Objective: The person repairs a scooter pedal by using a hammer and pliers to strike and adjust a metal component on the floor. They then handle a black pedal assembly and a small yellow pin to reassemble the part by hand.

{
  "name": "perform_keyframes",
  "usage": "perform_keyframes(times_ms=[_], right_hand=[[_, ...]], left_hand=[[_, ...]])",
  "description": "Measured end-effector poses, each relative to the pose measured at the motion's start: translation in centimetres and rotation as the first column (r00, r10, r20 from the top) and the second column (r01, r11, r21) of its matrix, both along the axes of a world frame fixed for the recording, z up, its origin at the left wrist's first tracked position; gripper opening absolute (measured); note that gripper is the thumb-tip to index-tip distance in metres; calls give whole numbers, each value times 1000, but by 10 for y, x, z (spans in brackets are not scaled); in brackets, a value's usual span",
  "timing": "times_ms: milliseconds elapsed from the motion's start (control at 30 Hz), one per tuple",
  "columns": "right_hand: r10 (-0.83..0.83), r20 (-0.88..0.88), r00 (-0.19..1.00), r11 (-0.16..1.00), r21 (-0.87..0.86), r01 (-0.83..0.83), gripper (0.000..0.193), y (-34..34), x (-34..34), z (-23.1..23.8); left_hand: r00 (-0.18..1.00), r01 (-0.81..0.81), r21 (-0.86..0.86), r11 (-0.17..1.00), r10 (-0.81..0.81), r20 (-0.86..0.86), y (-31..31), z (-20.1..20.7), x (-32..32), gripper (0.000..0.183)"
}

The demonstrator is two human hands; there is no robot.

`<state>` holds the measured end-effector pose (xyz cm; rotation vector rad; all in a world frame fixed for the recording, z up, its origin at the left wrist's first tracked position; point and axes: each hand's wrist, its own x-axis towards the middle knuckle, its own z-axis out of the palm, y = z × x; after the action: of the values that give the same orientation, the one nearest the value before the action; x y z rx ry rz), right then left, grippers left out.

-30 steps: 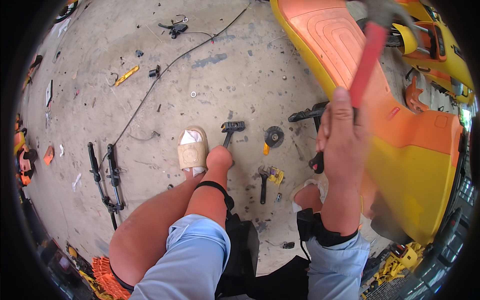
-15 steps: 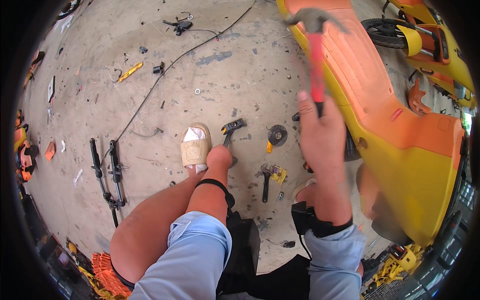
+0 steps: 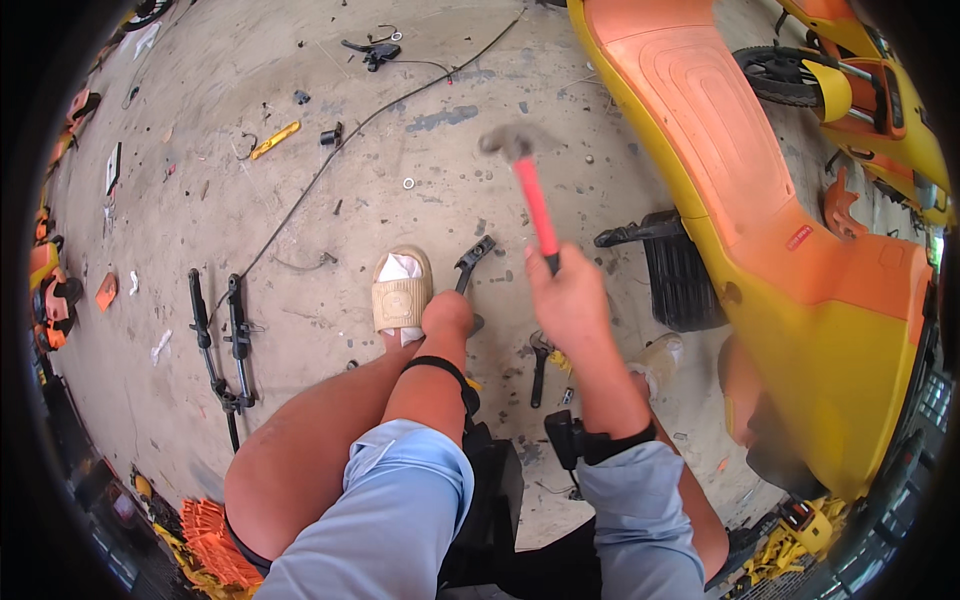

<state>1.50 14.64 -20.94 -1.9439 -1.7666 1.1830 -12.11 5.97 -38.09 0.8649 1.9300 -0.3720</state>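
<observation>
My right hand (image 3: 572,305) is closed around the black grip of a claw hammer (image 3: 534,203) with a red handle. The hammer head is raised over the floor and smeared by motion, up and right of the part in my other hand. My left hand (image 3: 447,315) is wrapped round a dark metal bracket-like part (image 3: 474,262), whose forked head sticks out past my fingers beside my sandal (image 3: 402,290). Its lower end shows partly below the fist. An adjustable wrench (image 3: 539,372) lies on the concrete between my forearms.
A large yellow and orange scooter body panel (image 3: 745,190) lies at my right, with a black ribbed part (image 3: 682,280) beside it. A pair of fork tubes (image 3: 225,345) and a long black cable (image 3: 330,145) lie at left. A yellow strip (image 3: 275,140) is farther off.
My right hand has swung the hammer left and down, toward the left hand. The yellow bit on the bracket-like part's head no longer shows there. The left hand keeps its grip.
</observation>
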Motion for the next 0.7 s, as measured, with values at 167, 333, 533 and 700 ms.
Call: perform_keyframes(times_ms=[167,333,533,700], right_hand=[[-242,-405,882,946,101,306,27,27,1,97],[-193,55,980,977,98,187,26,-92,8,-73],[-210,-126,970,969,-156,190,31,-43,28,-50],[-360,-85,929,925,-166,343,31,-14,80,-51]], left_hand=[[996,-69,30,997,70,-50,-11,-10,-3,26],[997,-9,18,1000,10,-74,-2,-12,8,26],[983,167,-66,984,-171,-65,-21,-37,-2,23],[990,111,-58,992,-116,-85,-6,-27,1,26]])
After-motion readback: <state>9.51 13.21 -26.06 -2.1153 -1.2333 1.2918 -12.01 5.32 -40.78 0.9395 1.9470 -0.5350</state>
